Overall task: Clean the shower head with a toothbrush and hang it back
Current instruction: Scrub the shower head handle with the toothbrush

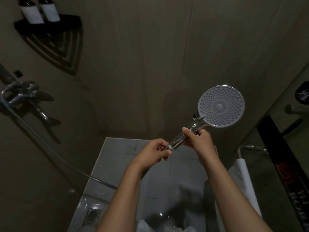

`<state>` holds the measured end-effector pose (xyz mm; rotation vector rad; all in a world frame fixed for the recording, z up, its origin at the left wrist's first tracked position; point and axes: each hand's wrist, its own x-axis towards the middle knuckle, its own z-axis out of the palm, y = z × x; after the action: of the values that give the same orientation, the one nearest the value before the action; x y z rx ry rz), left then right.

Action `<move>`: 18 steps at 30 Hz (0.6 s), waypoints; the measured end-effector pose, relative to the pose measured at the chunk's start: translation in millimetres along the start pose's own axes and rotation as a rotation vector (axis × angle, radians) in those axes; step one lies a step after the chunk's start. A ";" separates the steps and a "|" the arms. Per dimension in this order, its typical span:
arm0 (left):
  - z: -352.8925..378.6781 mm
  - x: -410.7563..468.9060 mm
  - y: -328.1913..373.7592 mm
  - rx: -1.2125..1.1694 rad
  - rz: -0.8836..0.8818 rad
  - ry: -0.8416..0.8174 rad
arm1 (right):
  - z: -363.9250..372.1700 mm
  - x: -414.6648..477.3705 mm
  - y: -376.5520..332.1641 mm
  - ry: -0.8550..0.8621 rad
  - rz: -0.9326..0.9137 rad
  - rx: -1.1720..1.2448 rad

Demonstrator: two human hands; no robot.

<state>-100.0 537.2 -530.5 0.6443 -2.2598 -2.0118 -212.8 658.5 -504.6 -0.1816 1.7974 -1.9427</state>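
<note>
Both hands hold the shower head point(220, 106) in a dim stall: the right hand point(199, 141) wraps its chrome handle, the left hand point(154, 150) pinches the handle's base. No toothbrush shows. Keeping the nozzle face tilted toward the person suits scrubbing; the wall beyond leaves room, the hose point(50, 148) trails left.

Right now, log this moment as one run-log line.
stage: shower head off its holder, spray face toward camera | right hand: grips handle | left hand: pinches handle's lower end | toothbrush: not in view
</note>
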 end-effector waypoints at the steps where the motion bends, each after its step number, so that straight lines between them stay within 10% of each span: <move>1: 0.6 0.3 0.3 0.006 0.003 0.031 | 0.2 -0.3 -0.5 -0.003 -0.001 0.002; 18: -5.0 -3.1 3.3 -0.091 -0.035 0.004 | 6.2 1.8 5.5 0.065 -0.027 -0.005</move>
<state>-96.5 533.8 -525.9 0.6831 -2.1549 -2.1127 -210.4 652.0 -509.5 -0.1472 1.8509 -1.9840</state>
